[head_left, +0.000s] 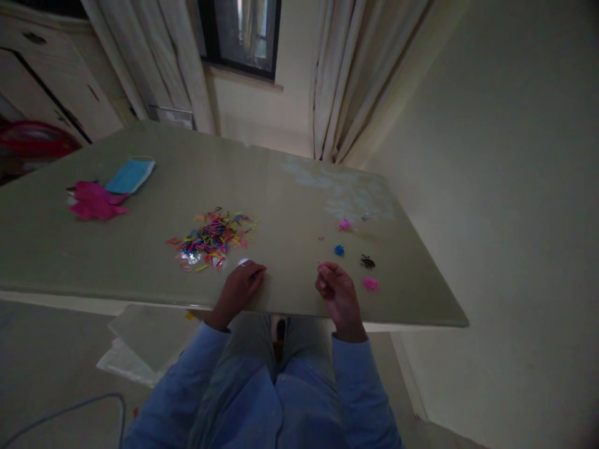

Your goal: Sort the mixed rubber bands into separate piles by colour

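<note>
On the surface, at left: mixed pile of small coloured bands, near left hand, grip impossible to tell. At right: blue cluster, black cluster, pink cluster, apparently spaced to avoid mixing; right hand, grip pinching tiny piece.

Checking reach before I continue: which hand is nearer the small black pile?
Right. The right hand is just left of the small black pile, not touching it; the left hand is much farther left, beside the multicoloured heap.
</note>
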The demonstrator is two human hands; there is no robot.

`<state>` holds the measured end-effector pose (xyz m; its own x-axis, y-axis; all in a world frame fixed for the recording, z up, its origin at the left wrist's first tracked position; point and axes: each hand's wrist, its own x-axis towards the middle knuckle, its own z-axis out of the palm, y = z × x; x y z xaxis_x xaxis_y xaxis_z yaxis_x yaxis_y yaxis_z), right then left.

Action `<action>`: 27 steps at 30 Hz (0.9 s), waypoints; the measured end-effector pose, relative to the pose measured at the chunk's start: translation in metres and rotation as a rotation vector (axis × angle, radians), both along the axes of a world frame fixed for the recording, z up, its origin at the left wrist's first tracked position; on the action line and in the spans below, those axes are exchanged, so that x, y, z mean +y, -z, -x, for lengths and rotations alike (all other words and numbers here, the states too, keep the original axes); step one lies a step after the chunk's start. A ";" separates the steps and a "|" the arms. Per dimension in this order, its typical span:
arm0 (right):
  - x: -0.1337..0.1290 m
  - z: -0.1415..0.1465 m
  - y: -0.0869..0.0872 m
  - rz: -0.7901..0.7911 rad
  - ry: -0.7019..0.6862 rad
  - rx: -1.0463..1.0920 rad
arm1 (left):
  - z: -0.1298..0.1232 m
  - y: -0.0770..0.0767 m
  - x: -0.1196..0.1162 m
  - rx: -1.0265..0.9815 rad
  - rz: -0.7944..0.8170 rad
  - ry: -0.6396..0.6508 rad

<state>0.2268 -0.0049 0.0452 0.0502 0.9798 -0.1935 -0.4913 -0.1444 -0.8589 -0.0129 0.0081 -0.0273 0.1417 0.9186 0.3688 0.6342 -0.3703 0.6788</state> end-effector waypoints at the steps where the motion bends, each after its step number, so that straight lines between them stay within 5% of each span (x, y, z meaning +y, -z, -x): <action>1: -0.002 -0.014 0.006 -0.004 0.092 -0.112 | 0.000 0.000 0.000 0.000 0.004 0.001; 6: -0.017 -0.089 0.031 -0.045 0.466 -0.625 | 0.003 0.001 0.002 0.005 0.028 0.001; 11: -0.031 -0.139 0.044 -0.026 0.568 -1.004 | 0.004 -0.001 0.004 0.044 0.060 -0.012; 16: -0.030 -0.153 0.050 -0.060 0.560 -1.270 | 0.003 -0.004 0.005 0.059 0.060 -0.032; 27: -0.029 -0.153 0.050 -0.163 0.530 -1.366 | 0.003 -0.002 0.005 0.091 0.053 -0.058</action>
<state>0.3802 -0.0335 -0.0047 0.4508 0.7951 0.4058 0.7316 -0.0686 -0.6783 -0.0161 0.0128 -0.0255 0.1186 0.9440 0.3079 0.7132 -0.2968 0.6351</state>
